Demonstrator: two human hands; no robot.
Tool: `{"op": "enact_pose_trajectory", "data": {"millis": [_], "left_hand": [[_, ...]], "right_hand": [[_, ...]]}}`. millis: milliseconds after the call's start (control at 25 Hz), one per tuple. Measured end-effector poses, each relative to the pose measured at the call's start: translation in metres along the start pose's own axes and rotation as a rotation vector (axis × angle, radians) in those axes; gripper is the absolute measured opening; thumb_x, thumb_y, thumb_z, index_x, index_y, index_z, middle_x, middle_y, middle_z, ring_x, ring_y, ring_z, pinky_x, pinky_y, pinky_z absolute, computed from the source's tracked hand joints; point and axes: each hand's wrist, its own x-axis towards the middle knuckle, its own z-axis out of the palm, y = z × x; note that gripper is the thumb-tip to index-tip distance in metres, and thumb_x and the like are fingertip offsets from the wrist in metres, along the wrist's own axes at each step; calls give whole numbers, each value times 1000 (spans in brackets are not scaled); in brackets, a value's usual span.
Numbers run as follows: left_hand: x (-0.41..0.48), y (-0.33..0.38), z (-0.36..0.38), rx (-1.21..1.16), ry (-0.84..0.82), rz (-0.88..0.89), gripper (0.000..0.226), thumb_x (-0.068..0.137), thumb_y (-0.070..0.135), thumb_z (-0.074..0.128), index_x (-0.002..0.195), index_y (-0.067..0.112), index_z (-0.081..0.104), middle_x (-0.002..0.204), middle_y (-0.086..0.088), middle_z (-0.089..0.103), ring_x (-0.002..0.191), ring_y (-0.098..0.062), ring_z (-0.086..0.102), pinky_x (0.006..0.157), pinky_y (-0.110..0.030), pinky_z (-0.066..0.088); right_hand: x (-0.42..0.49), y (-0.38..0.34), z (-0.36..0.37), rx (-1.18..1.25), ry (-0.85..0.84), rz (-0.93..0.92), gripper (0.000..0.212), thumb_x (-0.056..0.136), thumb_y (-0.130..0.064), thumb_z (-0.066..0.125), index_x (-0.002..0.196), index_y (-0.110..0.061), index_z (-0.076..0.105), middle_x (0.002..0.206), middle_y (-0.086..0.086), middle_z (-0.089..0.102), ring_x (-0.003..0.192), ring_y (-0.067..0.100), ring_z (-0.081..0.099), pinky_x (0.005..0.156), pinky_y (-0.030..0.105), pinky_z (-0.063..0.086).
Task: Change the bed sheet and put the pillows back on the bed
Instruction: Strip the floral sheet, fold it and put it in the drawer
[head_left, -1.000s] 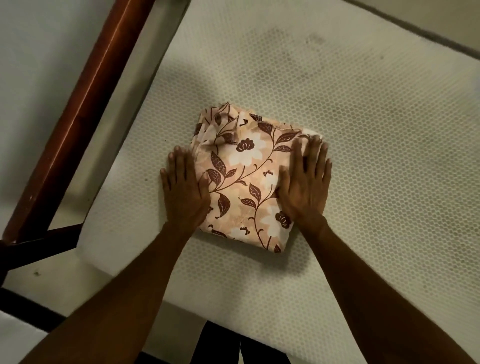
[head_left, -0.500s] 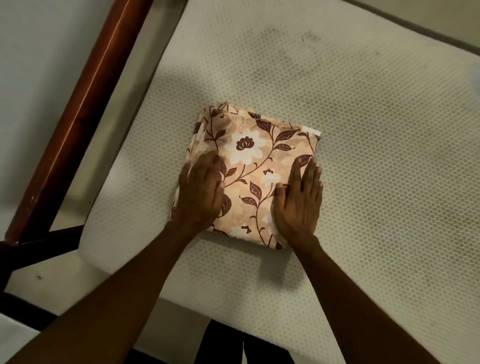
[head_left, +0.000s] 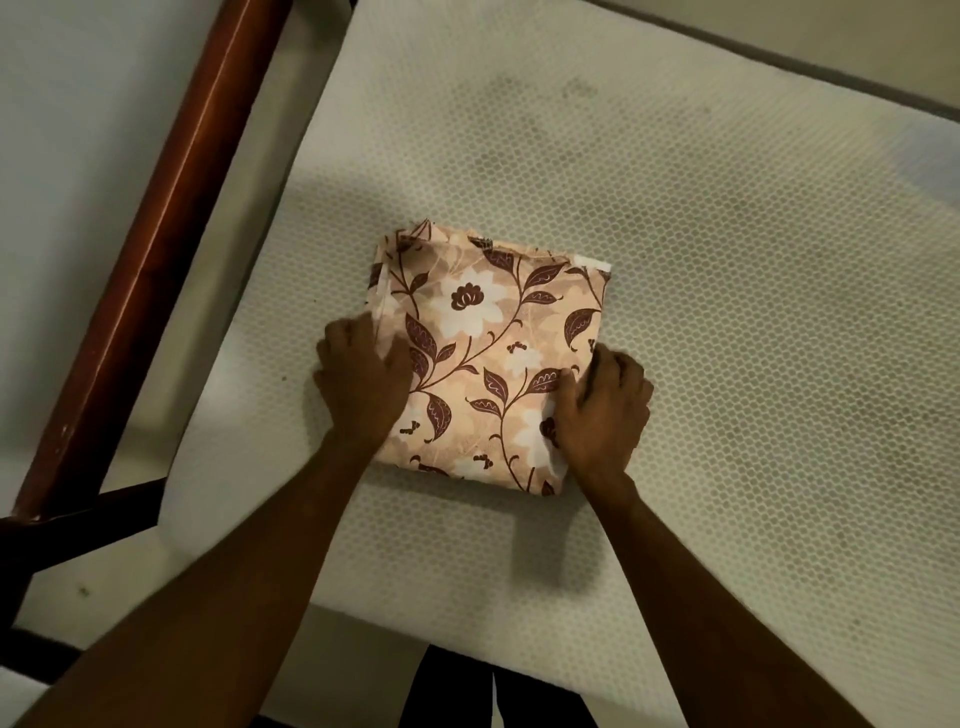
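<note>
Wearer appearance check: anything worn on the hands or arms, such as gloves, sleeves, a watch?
Nothing worn shows. The left hand and right hand are gloveless, no watch or bracelet is visible, and the left forearm and right forearm are uncovered down to the frame edge, with no sleeve in view.

Both arms are extending forward. The left hand (head_left: 363, 382) and right hand (head_left: 602, 410), fingers curled, are gripping opposite sheet (head_left: 488, 332) edges.

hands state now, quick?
Left hand: grips the left edge of the folded peach floral bed sheet.
Right hand: grips its right edge.
</note>
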Motion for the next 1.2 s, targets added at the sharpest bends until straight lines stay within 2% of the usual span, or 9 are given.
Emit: {"op": "enact_pose_trajectory", "data": {"millis": [240, 320, 400, 480, 560, 800, 920, 1000, 1200], "left_hand": [[1, 10, -7, -192, -156, -365, 80, 81, 77, 62, 126, 11, 61, 118, -11, 70, 114, -36, 64, 108, -49, 40], [9, 10, -12, -414, -231, -403, 81, 74, 80, 68, 120, 12, 71, 109, -9, 75, 105, -31, 70, 95, -44, 55], [5, 15, -24, -673, -305, -429, 55, 83, 60, 78, 111, 13, 75, 95, -5, 77, 89, -21, 76, 71, -31, 61], [-6, 21, -38, -835, -361, -437, 34, 88, 47, 79, 104, 17, 73, 85, -2, 79, 74, -15, 77, 56, -24, 59], [-21, 24, -46, -863, -405, -408, 30, 90, 46, 78, 103, 20, 74, 84, -3, 80, 69, -13, 77, 53, -23, 57], [-100, 79, -103, -860, -476, -361, 37, 88, 47, 79, 112, 18, 76, 96, -4, 81, 95, -27, 78, 82, -42, 64], [-152, 116, -145, -858, -562, -334, 39, 85, 51, 82, 108, 20, 78, 101, -9, 81, 96, -29, 75, 91, -56, 60], [-194, 144, -180, -822, -642, -284, 45, 79, 56, 85, 105, 20, 79, 103, -13, 80, 98, -34, 72, 97, -69, 52], [-282, 215, -252, -815, -791, -123, 33, 94, 37, 75, 117, 13, 75, 106, -11, 80, 103, -35, 76, 99, -58, 57]], "right_hand": [[5, -18, -10, 512, -248, 330, 42, 99, -55, 60, 113, -17, 72, 105, -1, 75, 99, 19, 69, 85, 33, 51], [10, -16, -11, 698, -318, 396, 35, 98, -50, 65, 107, -18, 75, 101, -2, 77, 96, 18, 73, 88, 36, 58], [11, -12, -14, 880, -358, 477, 30, 96, -46, 68, 106, -20, 76, 101, 1, 79, 96, 25, 76, 85, 44, 62], [8, -10, -24, 1024, -375, 520, 25, 99, -40, 68, 108, -17, 74, 102, 8, 79, 83, 29, 76, 66, 41, 61], [1, -9, -45, 1067, -390, 489, 22, 103, -34, 65, 111, -15, 71, 96, 12, 76, 60, 18, 66, 47, 29, 50], [-39, 15, -166, 1061, -383, 430, 17, 104, -31, 64, 115, -20, 71, 85, 12, 70, 54, 18, 50, 43, 26, 42], [-74, 33, -248, 1057, -343, 464, 18, 103, -33, 66, 116, -22, 72, 92, 10, 77, 62, 24, 64, 51, 32, 50], [-108, 49, -317, 1063, -286, 508, 18, 102, -32, 67, 116, -23, 73, 101, 9, 80, 81, 26, 76, 66, 39, 60], [-192, 74, -457, 1117, -128, 582, 18, 102, -29, 67, 115, -19, 73, 105, 13, 79, 82, 28, 73, 57, 38, 59]]}}
